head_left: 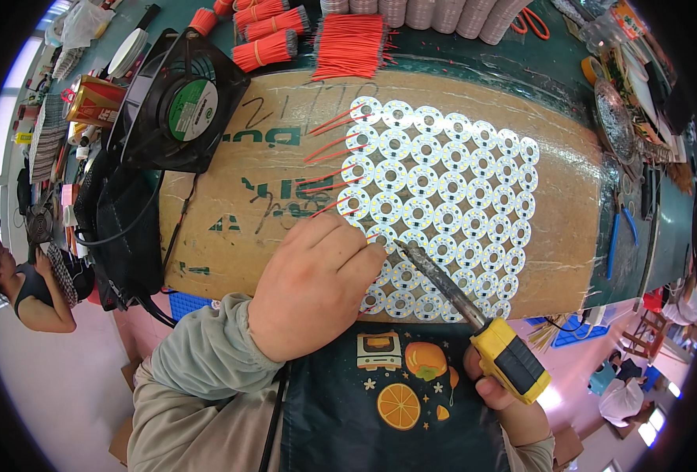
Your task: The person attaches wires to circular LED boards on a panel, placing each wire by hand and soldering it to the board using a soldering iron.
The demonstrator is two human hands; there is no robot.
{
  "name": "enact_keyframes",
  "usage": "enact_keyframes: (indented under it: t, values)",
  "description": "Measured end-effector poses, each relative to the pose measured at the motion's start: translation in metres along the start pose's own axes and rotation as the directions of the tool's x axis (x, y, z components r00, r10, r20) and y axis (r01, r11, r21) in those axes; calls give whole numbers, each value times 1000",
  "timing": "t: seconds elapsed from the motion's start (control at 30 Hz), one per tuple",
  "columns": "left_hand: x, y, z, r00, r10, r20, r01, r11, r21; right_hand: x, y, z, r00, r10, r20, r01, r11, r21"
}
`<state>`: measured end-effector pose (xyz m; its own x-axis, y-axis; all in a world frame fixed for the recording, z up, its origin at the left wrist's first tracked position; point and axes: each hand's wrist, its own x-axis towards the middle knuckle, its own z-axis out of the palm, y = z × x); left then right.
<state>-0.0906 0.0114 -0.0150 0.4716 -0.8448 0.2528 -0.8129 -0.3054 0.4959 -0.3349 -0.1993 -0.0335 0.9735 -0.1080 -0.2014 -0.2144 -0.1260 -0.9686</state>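
Note:
My left hand [311, 287] rests over the lower left of a grid of round white LED boards [418, 212], its fingers pinched on a short red wire [373, 236] whose end reaches one board. Most of that wire is hidden by the fingers. In my right hand [493, 391] is a soldering iron [514, 360] with a yellow and black handle. Its dark metal tip meets the same board beside the wire end, though exact contact is hard to make out. Red wires [329, 149] stick out leftward from several boards in the left column.
The boards lie on a brown cardboard sheet [230, 267]. A black fan [183, 106] stands at the left. Behind are bundles of red wires [348, 46] and stacked round boards [419, 16]. Blue-handled pliers [616, 240] lie at the right. Another person [38, 283] sits far left.

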Motion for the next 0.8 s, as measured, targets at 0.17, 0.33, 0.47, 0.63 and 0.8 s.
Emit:
enact_keyframes:
  t: [0.17, 0.33, 0.47, 0.63, 0.8]
  values:
    - [0, 0, 0, 1000, -15, -19, 14, 1000, -12, -2, 9, -2, 999, -40, 32, 41, 999, -32]
    - [10, 2, -15, 999, -35, 8, 35, 998, -60, 4, 11, 2, 996, -83, -38, 84, 995, 47]
    - [19, -5, -27, 999, -50, -19, 49, 996, -68, -1, 13, 9, 996, 80, -36, -70, 972, 225]
    - [27, -14, -9, 994, 13, -104, -17, 999, -38, 13, 8, 6, 998, -70, -4, 70, 987, 143]
    - [25, -16, 0, 994, 14, -108, -13, 1000, 11, 18, -5, 5, 996, 31, 83, -45, 986, 163]
